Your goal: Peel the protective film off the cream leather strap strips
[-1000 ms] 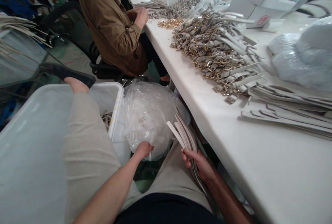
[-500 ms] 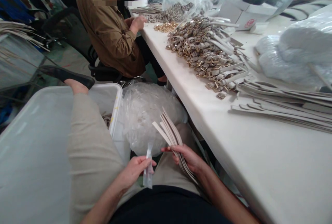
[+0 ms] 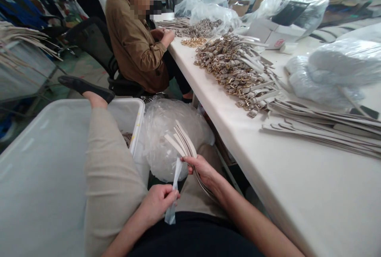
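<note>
Above my lap, my right hand (image 3: 201, 169) is closed around a bundle of pale straps (image 3: 185, 142). Their brown edges show, and the free ends fan upward over a clear plastic bag. My left hand (image 3: 160, 201) pinches a narrow translucent plastic strip (image 3: 177, 175) between thumb and fingers. The strip's upper end reaches the fingertips of my right hand, beside the straps; whether those fingers grip it, I cannot tell. Its lower end hangs below my left hand. The lower part of the straps is partly hidden behind my right hand and forearm.
A large filled plastic bag (image 3: 160, 158) rests between the white bin (image 3: 139, 122) and the table (image 3: 238, 146). On the table lie a heap of buckled straps (image 3: 232, 66), long flat straps (image 3: 321, 130) and bagged bundles (image 3: 333, 66). A co-worker (image 3: 133, 46) sits at the far side.
My right hand has moved left with the straps, closer to my left hand. The plastic strip's top now meets the right fingertips. The view has tilted up slightly.
</note>
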Tool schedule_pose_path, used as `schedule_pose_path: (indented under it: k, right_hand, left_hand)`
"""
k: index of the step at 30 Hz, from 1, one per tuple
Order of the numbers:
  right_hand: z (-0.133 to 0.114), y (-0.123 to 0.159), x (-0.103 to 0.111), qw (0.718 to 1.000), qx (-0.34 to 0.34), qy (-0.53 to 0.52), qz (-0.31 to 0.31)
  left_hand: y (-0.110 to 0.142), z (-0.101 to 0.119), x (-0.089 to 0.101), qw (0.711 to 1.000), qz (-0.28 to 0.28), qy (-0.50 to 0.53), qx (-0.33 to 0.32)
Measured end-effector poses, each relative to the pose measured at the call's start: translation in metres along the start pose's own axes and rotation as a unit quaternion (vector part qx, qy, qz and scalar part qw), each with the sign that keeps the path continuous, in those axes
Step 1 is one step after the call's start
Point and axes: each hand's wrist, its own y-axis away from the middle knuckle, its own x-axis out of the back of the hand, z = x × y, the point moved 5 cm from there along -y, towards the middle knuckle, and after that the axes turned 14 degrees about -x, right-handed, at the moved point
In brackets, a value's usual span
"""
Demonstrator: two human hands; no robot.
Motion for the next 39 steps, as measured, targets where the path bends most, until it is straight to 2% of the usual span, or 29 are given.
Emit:
schedule_pose_path:
  k: [3,5,6,8,11,15,17,22,29,35,39]
  right_hand:
    - [-0.014,0.006,-0.002,0.999,0.045,0.021,0.002]
    - [-0.022,0.013,-0.006,0.997,0.067,0.046,-0.004]
    - [-0.025,0.016,-0.009,0.995,0.075,0.061,-0.009]
    - [-0.03,0.024,-0.016,0.992,0.085,0.093,-0.025]
    - [-0.034,0.031,-0.026,0.986,0.093,0.13,-0.044]
    - [-0.036,0.032,-0.028,0.982,0.11,0.15,-0.036]
    - [-0.037,0.03,-0.026,0.981,0.116,0.156,-0.028]
    - [-0.037,0.02,-0.023,0.977,0.123,0.173,-0.017]
    - [-0.047,0.001,-0.026,0.975,0.127,0.181,0.012]
    - [-0.056,-0.011,-0.025,0.975,0.128,0.179,0.033]
    - [-0.058,-0.022,-0.02,0.976,0.12,0.176,0.047]
  left_hand:
    - [-0.003,-0.004,0.011,0.995,0.027,-0.093,-0.014]
    - [-0.009,-0.006,0.021,0.994,0.046,-0.097,-0.033]
    - [-0.014,-0.006,0.024,0.996,0.055,-0.059,-0.042]
    - [-0.027,-0.005,0.029,0.992,0.066,0.083,-0.064]
    - [-0.048,0.007,0.03,0.951,0.084,0.282,-0.096]
    - [-0.065,0.024,0.024,0.915,0.096,0.376,-0.116]
    - [-0.067,0.026,0.022,0.912,0.103,0.381,-0.112]
    - [-0.068,0.017,0.028,0.925,0.118,0.349,-0.091]
    - [-0.063,0.013,0.021,0.938,0.079,0.337,-0.016]
    - [-0.059,0.006,0.012,0.934,0.048,0.354,-0.008]
    - [-0.054,-0.001,0.004,0.943,0.033,0.33,0.011]
